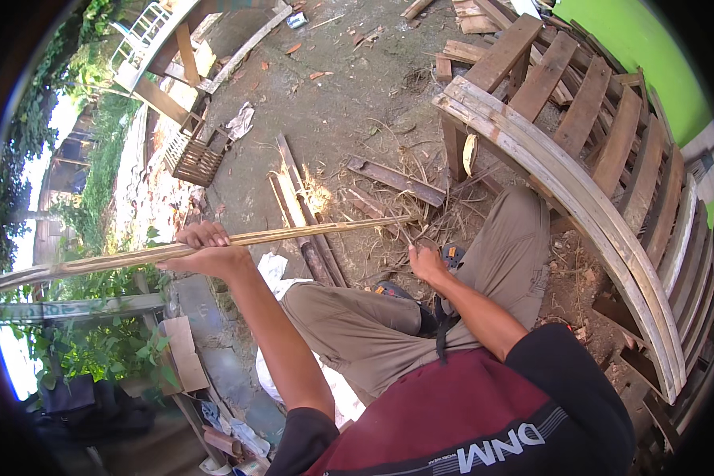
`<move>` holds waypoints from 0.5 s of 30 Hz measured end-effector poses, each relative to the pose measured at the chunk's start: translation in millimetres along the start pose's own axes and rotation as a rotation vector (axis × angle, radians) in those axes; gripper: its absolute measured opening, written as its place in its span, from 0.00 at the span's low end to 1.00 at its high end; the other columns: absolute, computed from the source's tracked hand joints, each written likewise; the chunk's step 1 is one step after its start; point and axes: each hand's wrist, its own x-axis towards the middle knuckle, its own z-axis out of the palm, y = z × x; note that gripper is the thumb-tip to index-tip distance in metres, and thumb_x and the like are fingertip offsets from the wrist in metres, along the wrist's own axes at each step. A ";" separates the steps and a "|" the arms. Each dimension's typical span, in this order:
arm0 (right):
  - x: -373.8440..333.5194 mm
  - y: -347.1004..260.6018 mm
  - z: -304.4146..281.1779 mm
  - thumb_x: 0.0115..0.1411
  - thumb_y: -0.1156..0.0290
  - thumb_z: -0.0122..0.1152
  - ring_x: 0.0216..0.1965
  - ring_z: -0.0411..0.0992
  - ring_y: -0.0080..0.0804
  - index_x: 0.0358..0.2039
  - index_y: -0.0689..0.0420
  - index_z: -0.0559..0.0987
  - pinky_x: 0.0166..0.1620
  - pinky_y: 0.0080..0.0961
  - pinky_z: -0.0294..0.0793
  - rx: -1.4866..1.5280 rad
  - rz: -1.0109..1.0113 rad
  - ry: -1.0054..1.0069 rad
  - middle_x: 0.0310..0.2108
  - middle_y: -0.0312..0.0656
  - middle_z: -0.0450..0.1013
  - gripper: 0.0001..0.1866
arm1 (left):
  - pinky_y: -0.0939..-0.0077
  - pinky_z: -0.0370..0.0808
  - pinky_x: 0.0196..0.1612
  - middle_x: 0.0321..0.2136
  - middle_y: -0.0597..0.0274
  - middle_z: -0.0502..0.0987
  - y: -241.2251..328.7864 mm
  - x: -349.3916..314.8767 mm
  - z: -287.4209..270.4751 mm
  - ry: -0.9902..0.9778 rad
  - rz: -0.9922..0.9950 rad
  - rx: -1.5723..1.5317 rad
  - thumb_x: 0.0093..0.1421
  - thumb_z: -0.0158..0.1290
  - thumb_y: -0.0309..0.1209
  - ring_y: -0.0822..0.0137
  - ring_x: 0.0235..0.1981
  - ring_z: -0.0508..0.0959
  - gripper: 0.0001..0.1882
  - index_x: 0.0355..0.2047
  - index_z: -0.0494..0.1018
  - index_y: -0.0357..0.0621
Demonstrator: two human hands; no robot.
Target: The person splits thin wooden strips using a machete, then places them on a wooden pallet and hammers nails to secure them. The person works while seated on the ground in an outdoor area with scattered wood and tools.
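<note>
A long, pale yellow-brown strip (325, 229), bamboo or wood, runs from the left rim across to the ground litter in front of my knees. My left hand (206, 250) is closed around it, fingers over the top and the palm beneath. Close to the strip's right end, my right hand (427, 262) is closed in a grip just below it. A thin, dark shape shows above that fist, too small to name. Under the right end lies a tangle of thin shavings and fibres (444, 218).
A slatted wooden bench (523, 151) curves along my right. Loose planks (293, 206) and a short dark board (397, 181) lie ahead. A plastic crate (194, 159) stands at the far left, with green plants (103, 325) nearer me. A green wall (650, 55) rises at the back right.
</note>
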 end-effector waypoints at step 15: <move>-92.8 -105.2 -52.2 0.72 0.52 0.49 0.23 0.75 0.62 0.33 0.65 0.77 0.31 0.49 0.72 0.177 -0.367 -0.177 0.17 0.59 0.71 0.26 | 0.86 0.50 0.08 0.08 0.70 0.51 44.9 -91.0 -42.5 -0.136 0.052 -0.267 0.65 0.26 0.73 0.77 0.06 0.50 0.38 0.16 0.50 0.53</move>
